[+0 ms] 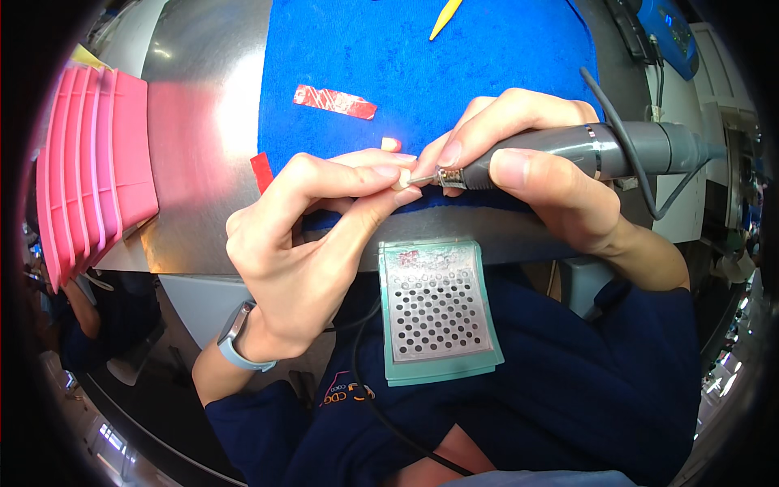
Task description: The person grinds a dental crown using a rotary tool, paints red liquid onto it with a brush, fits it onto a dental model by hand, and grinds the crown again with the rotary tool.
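My left hand (304, 219) is closed in a pinch on a small cream-coloured piece (402, 179), mostly covered by the fingertips. My right hand (531, 154) is wrapped round a thick grey rotary handpiece (560, 150), which lies nearly level. Its thin metal bit (422, 179) points left and meets the small piece, or comes very close to it. Both hands are near each other above the front edge of a blue towel (357, 49). Just beyond the left fingers shows another small cream bit with a reddish side (391, 144); I cannot tell what it rests on.
Red tape strips (334, 101) and a yellow pointed stick (444, 20) lie on the towel. At the left stands a pink ribbed bin (97, 174). A green-framed perforated plate (438, 316) juts from the table's front edge. A grey cable (629, 138) loops beside the handpiece; a blue device (669, 32) stands far right.
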